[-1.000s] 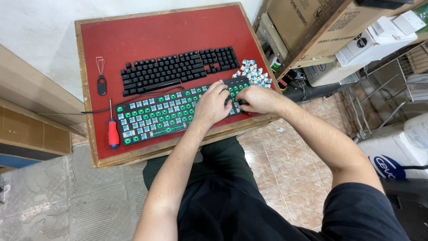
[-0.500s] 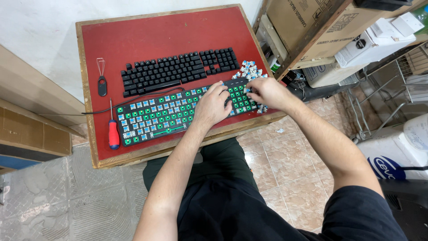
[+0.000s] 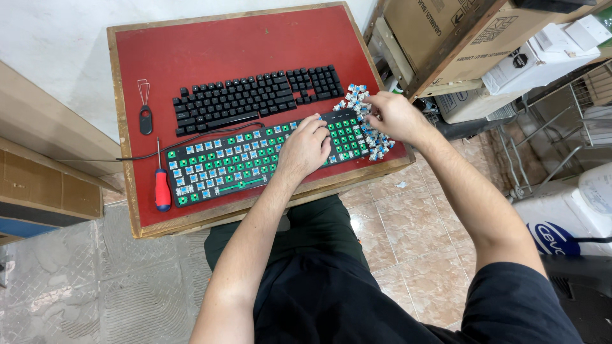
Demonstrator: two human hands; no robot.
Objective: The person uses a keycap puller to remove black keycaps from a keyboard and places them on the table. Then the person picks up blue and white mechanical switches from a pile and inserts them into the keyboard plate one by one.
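Note:
A stripped keyboard (image 3: 242, 162) with a green board and blue switches lies near the front of the red table (image 3: 236, 44). My left hand (image 3: 305, 148) rests on its right half, a blue switch at the fingertips. My right hand (image 3: 392, 114) reaches into a pile of loose blue switches (image 3: 370, 127) at the table's right edge; whether it grips one I cannot tell. Behind lies a black set of keycaps (image 3: 255, 97) laid out like a keyboard.
A red-handled screwdriver (image 3: 162, 185) and a wire keycap puller (image 3: 145, 111) lie at the table's left. A black cable (image 3: 127, 156) runs off left. Cardboard boxes (image 3: 433, 38) and a metal rack (image 3: 567, 121) stand to the right; a wooden bench (image 3: 44, 178) to the left.
My right hand has moved from the keyboard's right end out to the pile of loose switches. My left hand has stayed on the keyboard.

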